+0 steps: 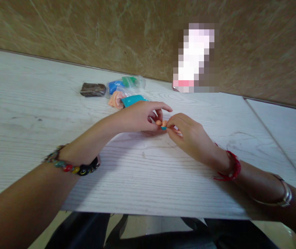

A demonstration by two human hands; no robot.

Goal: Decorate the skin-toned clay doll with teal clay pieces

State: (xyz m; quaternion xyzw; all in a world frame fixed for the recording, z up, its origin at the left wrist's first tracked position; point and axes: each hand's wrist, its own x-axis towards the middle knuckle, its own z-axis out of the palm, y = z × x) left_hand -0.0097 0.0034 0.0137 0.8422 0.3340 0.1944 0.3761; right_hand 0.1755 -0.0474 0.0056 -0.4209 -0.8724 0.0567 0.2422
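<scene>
Right hand [186, 136] had fingertips pinched on small orange-and-teal piece [164, 123], mid white table [127, 180]; left hand [148, 114], on its left, gripped it between thumb and curled fingers, index extended. Farther left lay teal packet [133, 100], peach bag [116, 99], brown pack [93, 90], then blue bag [115, 86], green bag [129, 81]

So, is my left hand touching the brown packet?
Apart: the head view shows your left hand well right of the brown packet, with the peach packet between them.
</scene>
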